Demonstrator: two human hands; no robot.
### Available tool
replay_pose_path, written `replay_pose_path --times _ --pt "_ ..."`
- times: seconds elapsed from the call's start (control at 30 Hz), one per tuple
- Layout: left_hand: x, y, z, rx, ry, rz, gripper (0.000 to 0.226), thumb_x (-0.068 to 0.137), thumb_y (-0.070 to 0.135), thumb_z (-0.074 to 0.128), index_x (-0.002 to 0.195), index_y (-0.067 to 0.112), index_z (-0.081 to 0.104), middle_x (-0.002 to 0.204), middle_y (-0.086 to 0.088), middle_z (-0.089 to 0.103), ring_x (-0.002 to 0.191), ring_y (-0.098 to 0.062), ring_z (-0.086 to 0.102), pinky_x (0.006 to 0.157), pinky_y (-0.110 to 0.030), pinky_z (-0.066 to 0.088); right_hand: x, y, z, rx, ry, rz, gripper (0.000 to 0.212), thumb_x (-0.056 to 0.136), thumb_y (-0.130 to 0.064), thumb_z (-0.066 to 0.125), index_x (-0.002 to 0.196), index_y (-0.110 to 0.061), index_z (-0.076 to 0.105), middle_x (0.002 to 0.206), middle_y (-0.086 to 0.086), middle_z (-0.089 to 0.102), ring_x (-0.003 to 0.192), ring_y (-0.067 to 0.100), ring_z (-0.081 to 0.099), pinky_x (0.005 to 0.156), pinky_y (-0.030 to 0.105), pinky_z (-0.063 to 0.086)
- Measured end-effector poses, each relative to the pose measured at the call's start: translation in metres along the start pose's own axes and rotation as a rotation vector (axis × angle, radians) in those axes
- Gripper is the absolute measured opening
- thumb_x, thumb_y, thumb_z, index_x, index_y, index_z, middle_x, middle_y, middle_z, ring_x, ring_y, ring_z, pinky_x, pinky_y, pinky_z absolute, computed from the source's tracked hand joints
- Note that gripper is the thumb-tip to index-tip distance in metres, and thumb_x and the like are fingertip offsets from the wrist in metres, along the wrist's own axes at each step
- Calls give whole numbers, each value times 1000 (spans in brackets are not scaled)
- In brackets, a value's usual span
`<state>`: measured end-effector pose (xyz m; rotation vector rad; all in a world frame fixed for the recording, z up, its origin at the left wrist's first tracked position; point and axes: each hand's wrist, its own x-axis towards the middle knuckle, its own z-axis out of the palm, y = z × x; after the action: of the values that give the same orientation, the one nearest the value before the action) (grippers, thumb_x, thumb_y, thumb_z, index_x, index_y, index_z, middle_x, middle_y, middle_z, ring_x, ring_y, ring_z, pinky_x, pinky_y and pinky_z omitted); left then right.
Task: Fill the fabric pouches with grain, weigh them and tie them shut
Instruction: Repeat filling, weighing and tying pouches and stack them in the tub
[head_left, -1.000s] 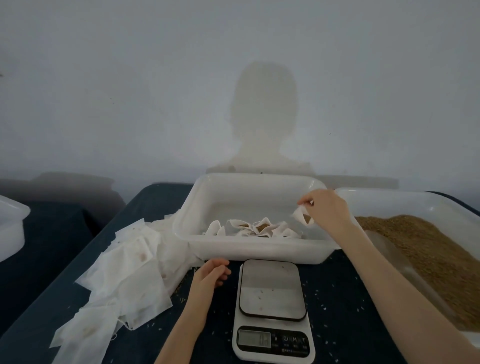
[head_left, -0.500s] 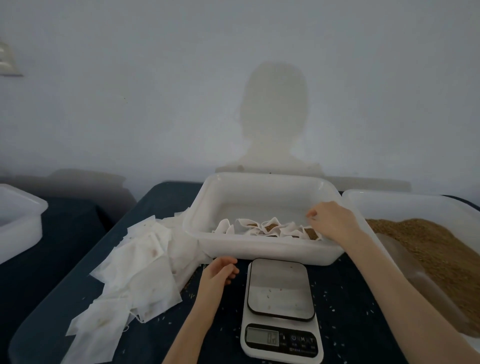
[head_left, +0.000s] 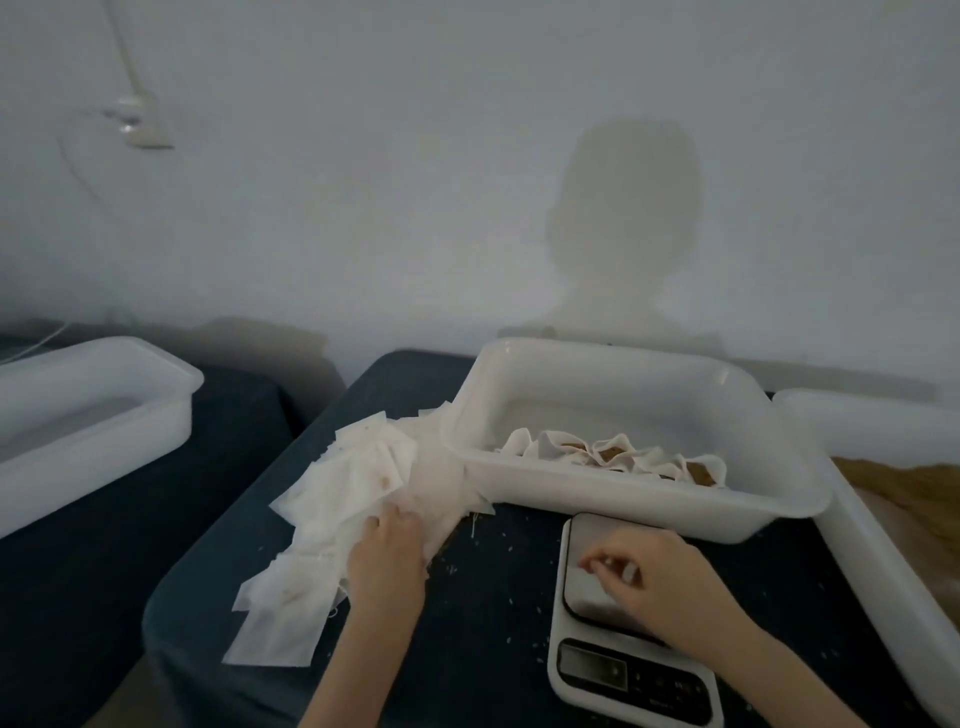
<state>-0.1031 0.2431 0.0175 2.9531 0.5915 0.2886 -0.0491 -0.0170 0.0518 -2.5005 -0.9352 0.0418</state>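
Flat white fabric pouches (head_left: 332, 525) lie heaped at centre-left on the dark table (head_left: 493, 597); the left hand (head_left: 387, 558) presses them, fingers extended. The right hand (head_left: 660, 582) hovers loosely curled, holding nothing, over the white digital scale (head_left: 618, 670). Filled pouches (head_left: 613, 454) sit in the white plastic tub (head_left: 623, 499); brown grain (head_left: 904, 499) fills the right tub (head_left: 883, 582).

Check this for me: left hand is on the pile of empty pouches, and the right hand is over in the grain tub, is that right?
Not quite. The left hand is on the pouches, but the right hand is over the scale, not in the grain tub. The head view shows it.
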Motion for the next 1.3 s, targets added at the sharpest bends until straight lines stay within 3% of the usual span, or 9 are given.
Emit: replay_pose_path --times 0.13,0.27,0.43,0.63,0.73,0.9,1.03,1.2,1.3 --pt "-3 -9 6 -92 23 43 29 93 9 49 118 24 52 120 7 48 99 -10 49 76 -23 45 3 -6 13 19 -44 -10 14 92 -35 58 95 -44 68 79 -35 57 85 -8 58 78 13 48" --pt "-7 -13 3 -230 107 58 36 93 8 51 123 26 58 120 9 58 103 -10 56 84 -19 41 5 -13 21 48 -29 -18 17 92 -33 58 99 -42 70 79 -38 54 89 -11 55 76 6 45" --pt "-13 6 -26 -727 345 -30 19 89 12 61 92 28 71 89 17 68 82 1 61 79 -17 47 11 -31 27 138 -11 -40 19 92 -34 58 107 -40 68 91 -33 59 89 -10 57 79 10 48" --pt "-14 51 -34 -1060 150 52 21 87 10 65 84 31 68 81 17 68 80 8 60 70 -4 44 22 -65 29 365 154 -35 7 89 -44 59 91 -44 65 75 -32 62 75 -4 60 67 9 45" --pt "-15 67 -29 -1070 157 96 24 87 11 65 83 34 65 79 17 68 81 9 60 70 -5 44 24 -60 26 401 238 47 19 89 -37 62 74 -27 68 68 -12 65 65 4 58 63 17 46" --pt "-15 87 -24 -1066 172 164 26 88 13 63 85 38 61 86 20 65 86 11 57 71 -6 43 18 -39 14 473 240 151 24 91 -31 63 71 -21 71 55 -14 59 55 0 54 56 14 41" --pt "-19 95 -29 -851 202 426 23 85 24 68 104 36 60 116 31 48 111 16 41 91 -2 31 7 -20 0 649 265 274 15 82 -33 72 68 -35 73 67 -6 71 58 4 61 59 17 50" --pt "-21 102 -26 -585 -175 683 103 66 57 75 144 38 9 136 37 11 124 22 10 105 -7 6 -3 -4 -14 726 323 342 32 76 -28 79 50 -24 60 49 -8 58 47 0 53 49 13 44" --pt "-17 110 -19 -485 -177 702 113 67 59 72 149 28 2 132 28 16 123 13 14 105 -8 4 -8 -6 -19 772 307 310 29 78 -24 77 57 -17 59 48 -9 59 43 1 55 43 13 41"
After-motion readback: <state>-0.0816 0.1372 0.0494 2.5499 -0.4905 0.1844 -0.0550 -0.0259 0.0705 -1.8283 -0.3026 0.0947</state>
